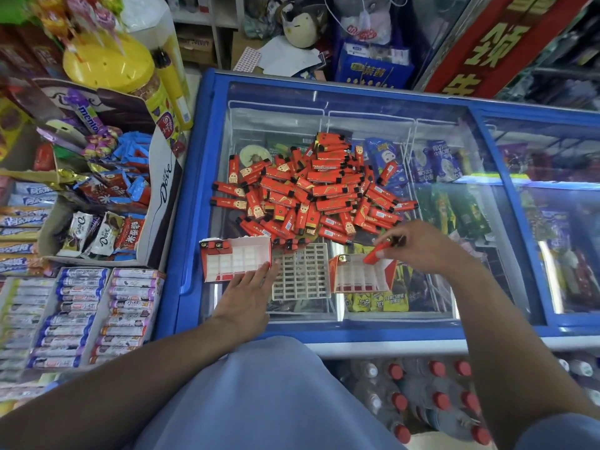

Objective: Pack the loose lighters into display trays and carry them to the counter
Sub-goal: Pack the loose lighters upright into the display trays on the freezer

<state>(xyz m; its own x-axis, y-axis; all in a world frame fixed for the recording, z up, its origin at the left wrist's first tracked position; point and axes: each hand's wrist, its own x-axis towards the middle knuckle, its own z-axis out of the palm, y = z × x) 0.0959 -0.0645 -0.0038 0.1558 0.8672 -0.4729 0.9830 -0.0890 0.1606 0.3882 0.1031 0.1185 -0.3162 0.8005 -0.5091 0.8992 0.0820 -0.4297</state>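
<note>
Your left hand (244,295) lies flat on the freezer lid (373,323), fingers straight, fingertips touching the near edge of the left display tray (238,259) (two lighters already sit in its far left corner). Beside it lies a bare white grid insert (301,271). Your right hand (418,245) pinches one red lighter (378,253), its lower end dipping into the right display tray (360,276), which holds one lighter at its far left corner. Just beyond the trays, the pile of loose lighters (311,196) is heaped on the glass.
</note>
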